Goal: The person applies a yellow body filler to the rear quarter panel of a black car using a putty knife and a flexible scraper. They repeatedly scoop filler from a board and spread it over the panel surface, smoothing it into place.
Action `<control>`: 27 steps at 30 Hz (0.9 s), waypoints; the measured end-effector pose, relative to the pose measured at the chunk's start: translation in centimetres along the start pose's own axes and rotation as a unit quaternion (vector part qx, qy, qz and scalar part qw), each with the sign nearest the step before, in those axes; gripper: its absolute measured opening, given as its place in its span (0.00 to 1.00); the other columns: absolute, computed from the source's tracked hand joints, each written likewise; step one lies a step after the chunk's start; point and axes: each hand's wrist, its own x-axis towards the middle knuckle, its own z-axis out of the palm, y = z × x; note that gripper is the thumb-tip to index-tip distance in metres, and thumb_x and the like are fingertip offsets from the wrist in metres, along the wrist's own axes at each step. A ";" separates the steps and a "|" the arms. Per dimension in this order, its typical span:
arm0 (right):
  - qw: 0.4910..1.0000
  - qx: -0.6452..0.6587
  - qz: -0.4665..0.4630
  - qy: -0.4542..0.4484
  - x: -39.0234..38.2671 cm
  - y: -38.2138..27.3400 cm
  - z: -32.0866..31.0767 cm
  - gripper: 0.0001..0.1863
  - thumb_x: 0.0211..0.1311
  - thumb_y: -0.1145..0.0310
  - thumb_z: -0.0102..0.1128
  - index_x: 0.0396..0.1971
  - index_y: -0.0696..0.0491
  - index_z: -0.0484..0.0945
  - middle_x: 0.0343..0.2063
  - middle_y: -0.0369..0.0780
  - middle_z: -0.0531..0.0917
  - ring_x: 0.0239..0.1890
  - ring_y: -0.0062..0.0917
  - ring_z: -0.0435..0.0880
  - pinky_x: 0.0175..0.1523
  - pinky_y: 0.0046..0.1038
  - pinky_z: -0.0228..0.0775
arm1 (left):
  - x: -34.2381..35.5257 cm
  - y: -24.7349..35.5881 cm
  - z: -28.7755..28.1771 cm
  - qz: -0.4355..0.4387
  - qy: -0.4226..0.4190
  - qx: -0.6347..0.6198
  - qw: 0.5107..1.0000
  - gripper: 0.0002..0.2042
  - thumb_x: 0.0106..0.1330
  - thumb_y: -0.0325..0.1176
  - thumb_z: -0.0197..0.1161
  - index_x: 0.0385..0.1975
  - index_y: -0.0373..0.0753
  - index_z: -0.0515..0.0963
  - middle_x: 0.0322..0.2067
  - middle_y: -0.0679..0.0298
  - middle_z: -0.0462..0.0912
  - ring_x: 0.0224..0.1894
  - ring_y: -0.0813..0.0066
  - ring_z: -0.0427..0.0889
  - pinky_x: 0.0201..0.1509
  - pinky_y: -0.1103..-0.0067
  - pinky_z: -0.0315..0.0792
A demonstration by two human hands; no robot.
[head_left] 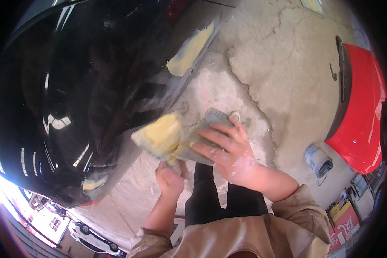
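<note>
Blurred, clamped in closed fingers of left hand (170, 177): yellow-smeared tool (158, 135), at centre. Under spread fingers of right hand (233, 150): grey plate (213, 117), underside hidden. Around: cropped black car body (94, 90), yellow-patched; cracked concrete floor (288, 64); red panel (367, 101).

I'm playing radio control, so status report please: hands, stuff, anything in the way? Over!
Left hand: gripping yellow-smeared tool, blurred. Right hand: holding grey plate. Nothing visibly blocking either hand.
</note>
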 end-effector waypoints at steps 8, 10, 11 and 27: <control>0.949 -0.096 -0.159 0.255 7.2 8.2 1.3 0.21 0.51 0.66 0.66 0.47 0.33 0.88 0.60 0.34 0.81 0.62 0.40 0.75 0.72 0.57 0.54 | -3.5 -2.7 -3.9 -0.039 -0.058 0.036 0.997 0.37 0.68 0.72 0.44 0.37 0.33 0.69 0.17 0.60 0.72 0.13 0.73 0.69 0.16 0.77 0.63; 0.918 -0.111 -0.212 0.317 10.1 10.1 2.2 0.21 0.51 0.64 0.67 0.47 0.31 0.87 0.60 0.33 0.80 0.62 0.40 0.75 0.71 0.58 0.54 | -3.4 -3.4 -4.1 -0.014 -0.086 0.043 0.995 0.49 0.57 0.83 0.46 0.45 0.30 0.70 0.17 0.60 0.72 0.13 0.73 0.69 0.15 0.76 0.65; 0.912 -0.116 -0.219 0.327 11.4 10.9 2.6 0.21 0.51 0.64 0.68 0.48 0.30 0.86 0.60 0.33 0.80 0.62 0.39 0.75 0.71 0.58 0.54 | -3.2 -3.7 -4.1 -0.008 -0.100 0.047 0.994 0.49 0.57 0.82 0.47 0.46 0.30 0.70 0.17 0.60 0.72 0.13 0.73 0.69 0.15 0.77 0.65; 0.917 -0.112 -0.190 0.332 11.2 18.5 10.4 0.20 0.52 0.68 0.68 0.44 0.29 0.88 0.60 0.32 0.81 0.64 0.38 0.76 0.75 0.54 0.54 | -1.9 -8.9 -3.2 -0.047 -0.167 0.018 0.985 0.43 0.62 0.77 0.51 0.42 0.31 0.68 0.20 0.59 0.75 0.16 0.74 0.74 0.16 0.79 0.65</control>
